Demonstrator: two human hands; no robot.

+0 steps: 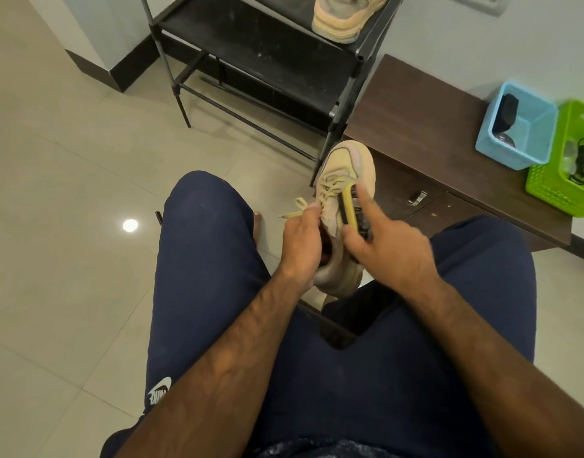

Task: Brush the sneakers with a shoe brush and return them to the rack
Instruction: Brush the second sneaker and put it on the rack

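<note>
A beige sneaker (346, 166) hangs between my knees, toe pointing away from me. My left hand (300, 249) grips it at the collar, near the loose lace ends. My right hand (389, 246) holds a shoe brush (351, 206) with a yellow back and dark bristles, pressed against the sneaker's right side, with the forefinger stretched along it. The second beige sneaker (341, 18) stands on the upper shelf of the black shoe rack (251, 51), straight ahead.
A low dark wooden cabinet (432, 133) stands to the right of the rack. On it sit a blue basket (515, 127) and a green basket (571, 166) with small items inside. Pale floor tiles (69, 193) stretch to the left. I am seated, in navy trousers.
</note>
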